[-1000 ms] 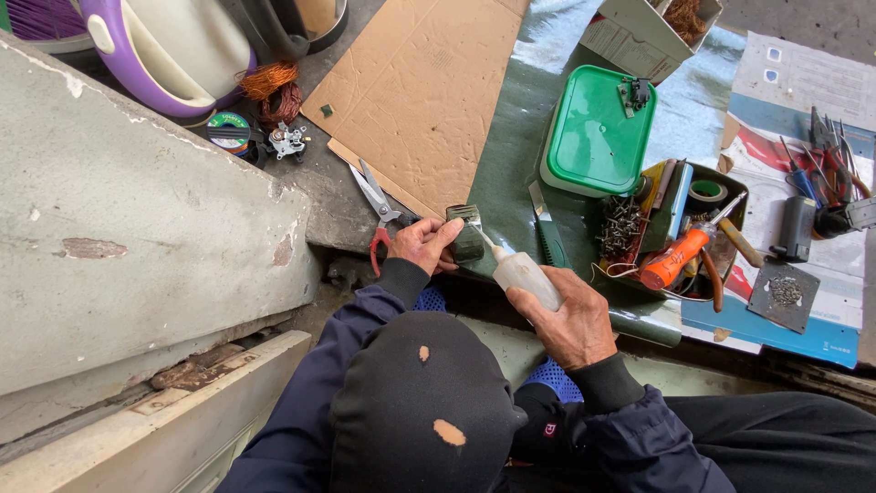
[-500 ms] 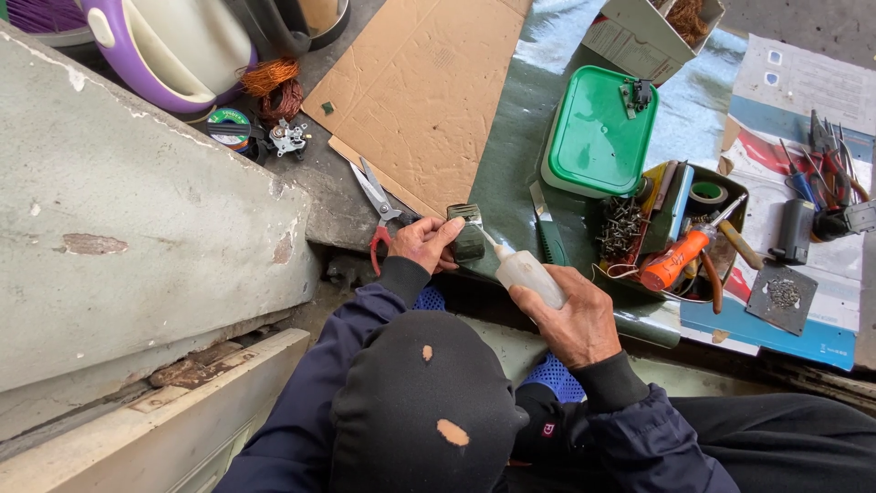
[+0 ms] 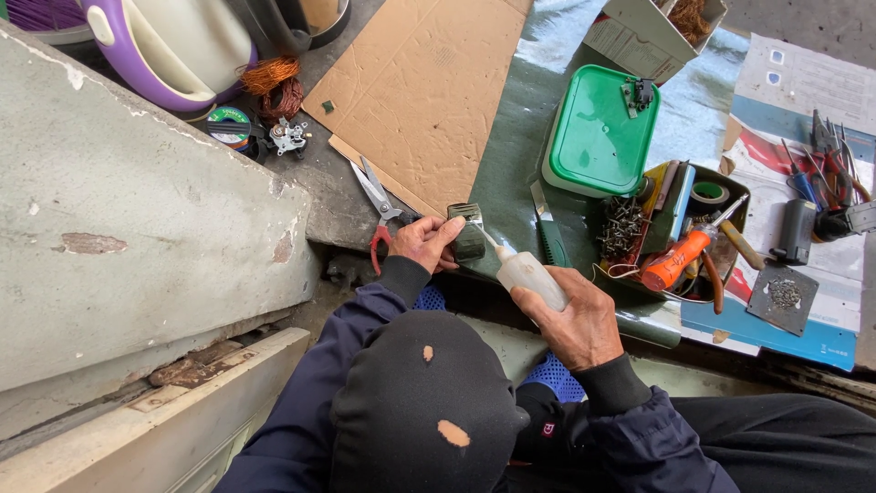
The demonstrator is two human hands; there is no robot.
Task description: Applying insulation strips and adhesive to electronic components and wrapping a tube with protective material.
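Note:
My left hand (image 3: pixel 422 245) is closed around a small dark block-shaped part (image 3: pixel 469 239) with a metal frame, held just above the edge of the green mat. A white squeeze bottle (image 3: pixel 527 274) sits in my right hand (image 3: pixel 575 319), its thin nozzle touching the part from the right. Both hands are close together in front of my dark-capped head, and my sleeves are dark blue. Red-handled scissors (image 3: pixel 376 205) lie just left of my left hand.
A green lidded box (image 3: pixel 599 130) and a tray with an orange screwdriver (image 3: pixel 680 260) and screws lie beyond the hands. A cardboard sheet (image 3: pixel 429 91), a copper wire coil (image 3: pixel 274 82) and a purple-white appliance (image 3: pixel 164 46) are far left. Pliers (image 3: pixel 830 155) lie at right. A concrete slab (image 3: pixel 119 228) fills the left.

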